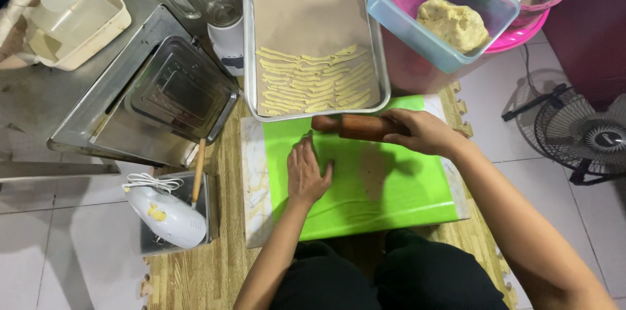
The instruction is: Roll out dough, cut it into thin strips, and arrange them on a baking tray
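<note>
We are kneeling at a bright green mat (404,186) that is lying on a pale marbled board (254,179), which in turn is resting on wood-patterned floor tiles (208,271); our left hand (305,172) is lying open and flat on the mat, fingers pointing away from us, gripping nothing; our right hand (422,131) is closing around a brown wooden rolling pin (352,126), which is lying crosswise along the far edge of the mat, just in front of a metal baking tray (251,36); the tray is lined with brown paper and is carrying rows of pale yellow dough strips (316,82) in its near half; beyond it to the right, a clear blue plastic tub (404,16) is holding a lump of yellow dough (453,23); to the left of the board, a white hand mixer (166,215) with its coiled cord is sitting near a small metal oven (130,101) whose door is hanging open; a dark standing fan (580,134) is sitting on the tiled floor at the far right.
</note>
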